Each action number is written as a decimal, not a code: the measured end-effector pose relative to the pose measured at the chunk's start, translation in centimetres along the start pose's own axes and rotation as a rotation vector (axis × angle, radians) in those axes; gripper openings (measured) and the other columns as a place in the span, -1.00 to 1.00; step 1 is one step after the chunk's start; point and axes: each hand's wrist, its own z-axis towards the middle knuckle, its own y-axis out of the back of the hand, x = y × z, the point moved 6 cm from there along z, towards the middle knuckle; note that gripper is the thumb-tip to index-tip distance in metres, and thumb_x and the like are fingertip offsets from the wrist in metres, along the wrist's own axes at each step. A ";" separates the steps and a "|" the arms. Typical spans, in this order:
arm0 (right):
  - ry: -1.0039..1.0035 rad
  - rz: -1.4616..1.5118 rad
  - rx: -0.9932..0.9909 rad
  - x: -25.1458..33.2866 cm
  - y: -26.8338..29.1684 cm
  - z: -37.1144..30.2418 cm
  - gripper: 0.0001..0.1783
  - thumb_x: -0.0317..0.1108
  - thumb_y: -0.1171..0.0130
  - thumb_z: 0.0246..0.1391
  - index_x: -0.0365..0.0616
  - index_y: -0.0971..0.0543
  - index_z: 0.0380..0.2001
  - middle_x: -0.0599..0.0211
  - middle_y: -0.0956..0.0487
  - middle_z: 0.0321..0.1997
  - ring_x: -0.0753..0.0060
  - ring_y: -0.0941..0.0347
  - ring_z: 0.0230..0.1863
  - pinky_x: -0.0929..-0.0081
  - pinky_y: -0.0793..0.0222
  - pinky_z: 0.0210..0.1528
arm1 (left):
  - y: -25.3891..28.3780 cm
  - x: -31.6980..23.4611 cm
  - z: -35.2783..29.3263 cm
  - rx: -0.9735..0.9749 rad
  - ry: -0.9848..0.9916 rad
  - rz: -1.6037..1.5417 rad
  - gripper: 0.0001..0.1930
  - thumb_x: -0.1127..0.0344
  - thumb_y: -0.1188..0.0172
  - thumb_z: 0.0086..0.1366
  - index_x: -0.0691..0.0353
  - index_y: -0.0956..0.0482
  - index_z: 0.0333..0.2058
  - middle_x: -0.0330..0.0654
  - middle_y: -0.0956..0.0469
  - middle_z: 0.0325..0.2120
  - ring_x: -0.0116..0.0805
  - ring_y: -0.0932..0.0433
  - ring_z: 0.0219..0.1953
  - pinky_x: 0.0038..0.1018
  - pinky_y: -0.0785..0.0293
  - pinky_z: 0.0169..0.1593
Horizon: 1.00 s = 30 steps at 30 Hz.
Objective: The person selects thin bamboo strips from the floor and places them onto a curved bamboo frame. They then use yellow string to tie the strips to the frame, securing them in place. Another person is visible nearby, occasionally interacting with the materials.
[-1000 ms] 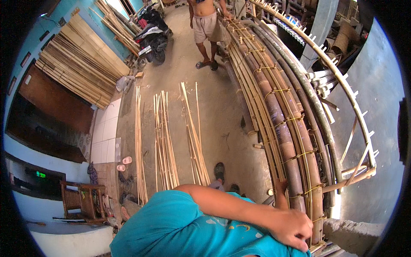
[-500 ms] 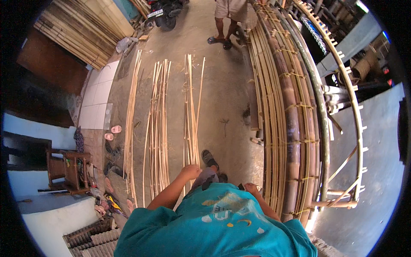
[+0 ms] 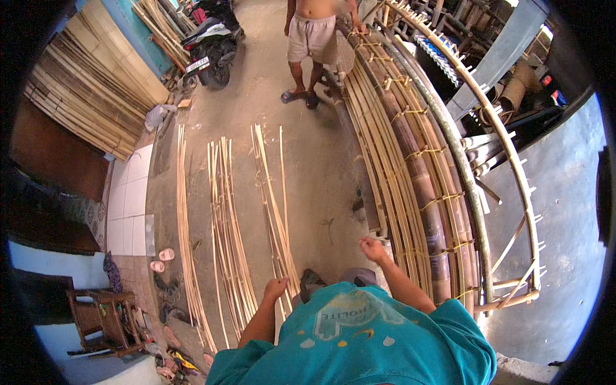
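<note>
My left hand (image 3: 276, 287) is loosely closed in front of my body, above the near ends of a group of thin bamboo strips (image 3: 273, 212). No object shows in its fingers. My right hand (image 3: 374, 249) reaches forward with its fingers slightly bent and apart, holding nothing visible. Beside it, on the right, runs a long bamboo panel (image 3: 410, 173) of pale slats and thick dark poles bound with yellow ties. Two more groups of strips lie lengthwise on the floor, a middle bundle (image 3: 226, 224) and a left bundle (image 3: 185, 212).
Ahead, a person (image 3: 311, 48) in beige shorts stands by the panel's far end. A parked motorbike (image 3: 215, 48) is at the far left. Pink sandals (image 3: 165, 255) and a wooden chair (image 3: 106, 321) line the left side. A curved bamboo frame (image 3: 520, 167) stands right.
My right hand has moved forward, away from my body; the dark thing beside it earlier no longer shows. The view has shifted, showing more of the other person and the motorbike.
</note>
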 end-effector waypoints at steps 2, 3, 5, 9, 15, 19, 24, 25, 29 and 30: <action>-0.057 -0.243 0.193 2.0 -1.8 -0.3 -0.57 -0.05 -0.05 0.22 -0.17 -0.58 -0.05 0.16 -0.65 -0.26 0.28 -0.57 -0.28 0.28 -0.49 -0.16 | 1.3 -1.5 2.5 -0.081 0.066 -0.091 -0.24 -0.34 0.00 0.24 0.44 -0.64 -0.45 0.25 -0.60 -0.47 0.19 -0.62 -0.25 -0.12 -0.49 -0.08; 0.040 -0.261 0.169 1.4 -2.5 -0.7 -0.56 -0.02 -0.04 0.22 -0.14 -0.58 -0.06 0.13 -0.65 -0.23 0.22 -0.58 -0.24 0.25 -0.48 -0.13 | 1.8 -2.9 3.9 -0.084 0.036 -0.126 -0.26 -0.32 0.00 0.25 0.44 -0.64 -0.46 0.24 -0.61 -0.47 0.19 -0.63 -0.25 -0.12 -0.49 -0.09; 0.084 -0.300 0.211 -0.7 -3.5 -0.5 -0.55 0.01 -0.04 0.21 -0.10 -0.60 -0.06 0.12 -0.66 -0.19 0.17 -0.59 -0.18 0.24 -0.48 -0.09 | 2.7 -5.5 6.1 -0.094 -0.011 -0.201 -0.30 -0.27 0.00 0.26 0.42 -0.65 -0.47 0.22 -0.61 -0.48 0.17 -0.63 -0.25 -0.13 -0.50 -0.10; -0.150 -0.162 0.234 -4.9 -0.7 5.2 -0.56 0.03 -0.08 0.20 -0.07 -0.63 -0.08 0.17 -0.68 -0.20 0.22 -0.62 -0.17 0.29 -0.50 -0.09 | 3.0 -9.0 10.7 -0.096 -0.029 -0.106 -0.44 -0.11 -0.05 0.28 0.39 -0.66 -0.36 0.21 -0.62 -0.30 0.12 -0.62 -0.16 -0.11 -0.49 -0.08; -0.107 -0.228 0.126 -10.7 5.6 21.6 -0.58 -0.05 -0.09 0.21 -0.23 -0.62 -0.20 0.29 -0.61 -0.49 0.41 -0.54 -0.46 0.38 -0.48 -0.35 | 2.0 -11.2 15.5 -0.023 0.096 -0.106 -0.46 -0.11 -0.04 0.26 0.27 -0.64 -0.10 0.20 -0.58 -0.11 0.13 -0.55 0.00 -0.15 -0.45 0.08; -0.098 -0.217 0.108 -9.9 6.6 28.5 -0.61 -0.09 -0.08 0.22 -0.22 -0.61 -0.16 0.31 -0.60 -0.49 0.38 -0.56 -0.42 0.35 -0.49 -0.30 | 6.3 -12.4 16.3 -0.044 0.003 -0.022 -0.44 -0.13 -0.03 0.26 0.25 -0.62 -0.05 0.16 -0.55 -0.03 0.11 -0.52 0.07 -0.17 -0.41 0.15; -0.132 -0.305 0.066 -2.3 6.3 27.1 -0.56 -0.02 -0.09 0.19 -0.21 -0.64 -0.19 0.30 -0.64 -0.42 0.34 -0.57 -0.37 0.35 -0.49 -0.23 | 12.8 -16.1 17.9 -0.107 -0.066 0.091 -0.46 -0.10 0.01 0.28 0.20 -0.60 -0.01 0.12 -0.55 -0.01 0.09 -0.51 0.07 -0.16 -0.40 0.15; -0.143 -0.360 0.096 -1.9 5.6 26.5 -0.54 0.00 -0.09 0.18 -0.21 -0.65 -0.19 0.30 -0.65 -0.40 0.33 -0.57 -0.35 0.35 -0.49 -0.21 | 13.9 -17.0 18.3 -0.077 -0.080 0.083 -0.47 -0.09 0.02 0.28 0.19 -0.60 0.00 0.11 -0.55 -0.01 0.09 -0.51 0.07 -0.16 -0.40 0.15; -0.286 -0.270 0.092 1.1 0.7 24.4 -0.52 0.07 -0.07 0.15 -0.10 -0.67 -0.16 0.18 -0.67 -0.33 0.22 -0.59 -0.32 0.23 -0.53 -0.23 | 16.1 -14.4 26.0 -0.044 -0.275 0.159 -0.54 -0.02 -0.02 0.23 0.19 -0.64 -0.10 0.09 -0.60 -0.10 0.06 -0.57 -0.03 -0.18 -0.46 0.06; -0.290 -0.255 0.065 1.6 -0.5 24.1 -0.51 0.08 -0.06 0.15 -0.09 -0.67 -0.16 0.14 -0.66 -0.33 0.19 -0.59 -0.32 0.21 -0.53 -0.23 | 17.1 -15.4 27.2 0.058 -0.395 0.184 -0.55 0.00 -0.03 0.21 0.21 -0.65 -0.14 0.10 -0.60 -0.13 0.06 -0.58 -0.06 -0.18 -0.48 0.02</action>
